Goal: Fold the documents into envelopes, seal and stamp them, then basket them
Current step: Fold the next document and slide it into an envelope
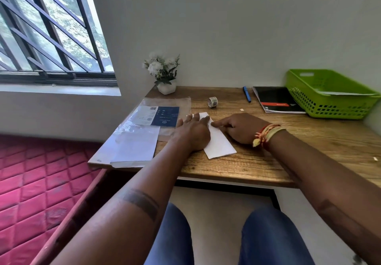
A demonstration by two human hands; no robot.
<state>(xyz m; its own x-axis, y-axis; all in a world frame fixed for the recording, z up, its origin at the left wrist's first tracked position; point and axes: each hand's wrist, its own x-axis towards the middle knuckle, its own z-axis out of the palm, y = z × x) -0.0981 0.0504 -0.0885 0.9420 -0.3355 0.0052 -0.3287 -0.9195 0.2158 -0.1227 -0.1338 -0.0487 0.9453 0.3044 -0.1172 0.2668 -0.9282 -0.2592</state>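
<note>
A folded white paper (219, 143) lies on the wooden desk (257, 161) in front of me. My left hand (193, 130) presses flat on its left side, fingers spread. My right hand (239, 127) rests on its right side, index finger pointing along the fold near the top. A clear plastic pack of envelopes (144, 128) with a blue label sits to the left, with white sheets (134, 149) on its near part. A small roll of stamps (212, 102) stands farther back. The green basket (329, 107) at the far right holds a white envelope (348, 93).
A black notebook (277, 101) and a blue pen (246, 93) lie at the back near the basket. A white flower pot (166, 88) stands at the back left corner. A red mattress (35, 182) lies left of the desk. Small paper scraps dot the desktop.
</note>
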